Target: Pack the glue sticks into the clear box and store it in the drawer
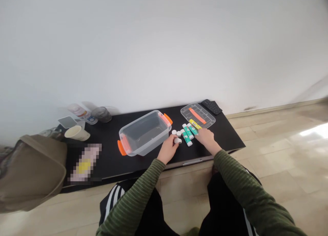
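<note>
My left hand (pixel 167 149) is closed, fingertips and thumb around a small white round-topped container (pixel 177 140) low over the table. Just beyond it stand two similar white round pieces (pixel 176 133). My right hand (pixel 205 138) has its fingers drawn together at the near end of a yellow stick (pixel 195 123), seemingly gripping it; the fingertips are partly hidden. Several green-and-white tubes, like glue sticks (pixel 187 134), lie side by side between my hands. To the left sits a clear plastic box (pixel 143 147) with orange latches, open at the top with nothing seen inside.
The box's clear lid (pixel 208 121), with an orange handle, lies behind my right hand beside a black keypad-like object (pixel 212 106). On the left are a paper cup (pixel 77 133), a dark glass (pixel 101 114), a white bottle (pixel 81 113) and a brown bag (pixel 33 171). A wall rises behind.
</note>
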Demonstrator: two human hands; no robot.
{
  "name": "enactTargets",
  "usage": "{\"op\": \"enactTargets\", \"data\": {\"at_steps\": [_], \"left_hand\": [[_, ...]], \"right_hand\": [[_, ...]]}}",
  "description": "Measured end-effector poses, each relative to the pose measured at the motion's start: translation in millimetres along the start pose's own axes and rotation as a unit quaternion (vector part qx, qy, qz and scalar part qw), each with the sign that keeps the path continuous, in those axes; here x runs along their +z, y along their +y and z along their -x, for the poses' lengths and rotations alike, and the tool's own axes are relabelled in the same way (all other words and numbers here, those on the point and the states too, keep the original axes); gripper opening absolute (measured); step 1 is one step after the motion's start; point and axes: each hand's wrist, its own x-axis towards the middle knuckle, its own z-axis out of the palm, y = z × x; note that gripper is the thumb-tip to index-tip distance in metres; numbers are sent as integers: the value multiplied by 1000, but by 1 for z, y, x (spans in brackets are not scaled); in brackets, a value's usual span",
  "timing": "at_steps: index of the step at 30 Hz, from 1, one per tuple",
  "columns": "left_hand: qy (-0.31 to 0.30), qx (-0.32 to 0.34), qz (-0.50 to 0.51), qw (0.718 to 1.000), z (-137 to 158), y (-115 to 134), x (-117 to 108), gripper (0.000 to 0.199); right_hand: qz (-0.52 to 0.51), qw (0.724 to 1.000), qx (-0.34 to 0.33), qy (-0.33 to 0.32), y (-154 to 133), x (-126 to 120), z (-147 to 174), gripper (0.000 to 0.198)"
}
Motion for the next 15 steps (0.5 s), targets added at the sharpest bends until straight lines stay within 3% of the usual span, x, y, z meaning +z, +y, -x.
{"op": "enactTargets", "data": {"at_steps": [4,7,10,13,15], "left_hand": [[13,-70,243,968,-2,-2,3,22],[11,-126,395,910,-1,-1,2,29],[11,-162,486,859,0,2,-3,25],[19,-192,536,822,1,6,-9,15],[26,-206,565,799,1,8,-12,12]], "right_hand": [[-23,999,-5,27,6,-1,-1,37],[-71,996,-7,59,15,-4,0,32],[-142,984,-26,100,24,-9,5,20],[-269,953,-79,113,26,-10,13,14],[-391,909,-124,75,22,-9,19,17]]}}
